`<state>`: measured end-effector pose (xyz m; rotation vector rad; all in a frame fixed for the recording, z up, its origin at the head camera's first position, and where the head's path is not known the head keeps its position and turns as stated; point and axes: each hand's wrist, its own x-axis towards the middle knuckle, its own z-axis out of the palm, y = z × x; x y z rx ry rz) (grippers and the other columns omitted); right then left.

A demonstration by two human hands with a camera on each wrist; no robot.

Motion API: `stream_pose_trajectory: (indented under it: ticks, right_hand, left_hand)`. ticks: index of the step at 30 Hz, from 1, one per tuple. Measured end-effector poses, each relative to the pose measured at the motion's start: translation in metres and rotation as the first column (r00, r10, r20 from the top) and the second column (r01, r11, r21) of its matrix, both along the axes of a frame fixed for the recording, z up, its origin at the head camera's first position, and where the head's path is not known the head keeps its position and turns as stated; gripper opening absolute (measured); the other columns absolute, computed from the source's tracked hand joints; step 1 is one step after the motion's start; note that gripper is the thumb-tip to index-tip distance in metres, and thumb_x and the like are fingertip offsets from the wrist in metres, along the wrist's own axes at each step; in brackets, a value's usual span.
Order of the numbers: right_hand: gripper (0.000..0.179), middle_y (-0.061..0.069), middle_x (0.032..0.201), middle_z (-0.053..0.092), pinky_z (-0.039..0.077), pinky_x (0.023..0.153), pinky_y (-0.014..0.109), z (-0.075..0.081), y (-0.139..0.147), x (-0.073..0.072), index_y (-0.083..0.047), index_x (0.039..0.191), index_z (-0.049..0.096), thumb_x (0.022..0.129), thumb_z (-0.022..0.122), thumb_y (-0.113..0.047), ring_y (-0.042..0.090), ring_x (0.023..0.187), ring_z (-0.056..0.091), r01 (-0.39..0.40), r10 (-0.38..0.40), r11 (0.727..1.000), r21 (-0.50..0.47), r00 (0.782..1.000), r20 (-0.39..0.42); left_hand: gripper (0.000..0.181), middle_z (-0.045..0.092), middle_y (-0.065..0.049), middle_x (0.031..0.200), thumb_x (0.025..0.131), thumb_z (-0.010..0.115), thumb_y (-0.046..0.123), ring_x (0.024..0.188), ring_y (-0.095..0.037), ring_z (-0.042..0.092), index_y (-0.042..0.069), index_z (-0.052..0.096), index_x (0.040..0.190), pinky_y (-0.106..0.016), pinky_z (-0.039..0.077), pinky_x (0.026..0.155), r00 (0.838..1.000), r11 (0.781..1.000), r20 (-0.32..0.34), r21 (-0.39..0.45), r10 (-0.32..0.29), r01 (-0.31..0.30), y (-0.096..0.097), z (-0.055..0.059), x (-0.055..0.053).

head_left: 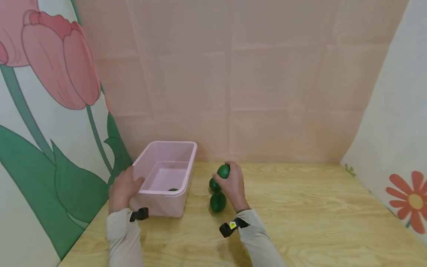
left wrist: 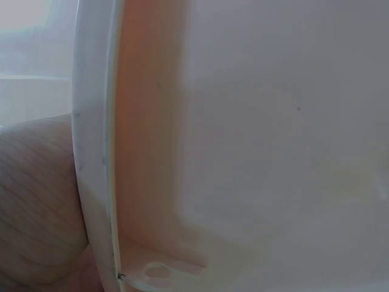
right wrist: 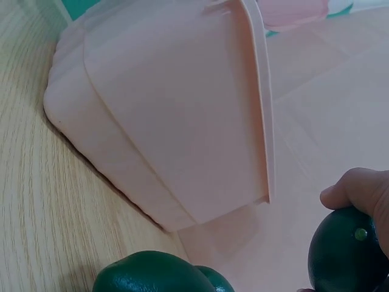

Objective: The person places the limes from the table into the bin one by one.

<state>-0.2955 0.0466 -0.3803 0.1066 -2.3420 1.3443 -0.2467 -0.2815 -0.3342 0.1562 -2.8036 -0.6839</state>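
Note:
My right hand (head_left: 234, 185) holds a smooth, dark green avocado (head_left: 223, 171) above the table, pinched between thumb and fingers. A pale stem spot shows on this avocado (right wrist: 346, 252) in the right wrist view. Just below, two more avocados lie close together: a nearer one (head_left: 218, 202) and a partly covered one (head_left: 215, 184). To the left stands a pink plastic bin (head_left: 163, 204). My left hand (head_left: 124, 188) grips its left rim, the thumb over the edge; the outer fingers are hidden. Behind the bin's front wall, the top of a green thing (head_left: 173, 190) peeks out.
Everything stands on a wood-grain table (head_left: 300, 211). A pinkish-beige cloth backdrop (head_left: 233, 92) rises along the far edge. A tulip-printed panel (head_left: 60, 74) borders the left side, close to the bin, and a flower-printed panel (head_left: 393, 148) borders the right.

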Motion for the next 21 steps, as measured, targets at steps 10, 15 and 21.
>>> stream_pose_trajectory:
  ticks: [10, 15, 21]
  right_hand:
    - [0.061, 0.017, 0.119, 0.056, 0.055, 0.077, 0.046, 0.0046, -0.0036, 0.0039, -0.003, 0.132, 0.055, 0.082, 0.079, -0.028, 0.031, 0.098, 0.059, -0.016, 0.016, 1.0, -0.006, 0.999, -0.027]
    - [0.058, 0.017, 0.117, 0.057, 0.055, 0.076, 0.046, 0.0065, -0.0051, 0.0058, -0.004, 0.129, 0.057, 0.081, 0.079, -0.027, 0.031, 0.096, 0.06, -0.019, 0.018, 1.0, -0.014, 0.999, -0.051]
    - [0.06, 0.017, 0.12, 0.057, 0.056, 0.075, 0.045, 0.0069, -0.0068, 0.0067, -0.004, 0.131, 0.056, 0.081, 0.079, -0.027, 0.031, 0.097, 0.061, -0.031, 0.03, 0.999, -0.014, 0.998, -0.048]
  left_hand:
    - [0.056, 0.052, -0.037, 0.129, 0.097, 0.054, 0.026, 0.111, -0.052, 0.055, -0.01, 0.042, 0.138, -0.066, 0.044, 0.089, 1.0, 1.0, 0.01, 0.015, 0.004, -0.004, 0.002, 0.0025, -0.0001]
    - [0.055, 0.052, -0.037, 0.128, 0.097, 0.054, 0.026, 0.11, -0.052, 0.055, -0.01, 0.042, 0.137, -0.066, 0.044, 0.089, 1.0, 1.0, 0.012, 0.018, 0.008, -0.008, 0.0019, 0.0014, -0.0005]
    - [0.056, 0.052, -0.037, 0.127, 0.097, 0.054, 0.027, 0.11, -0.052, 0.055, -0.01, 0.042, 0.137, -0.066, 0.044, 0.088, 1.0, 1.0, 0.011, 0.012, 0.008, -0.008, 0.0006, 0.0005, -0.0015]
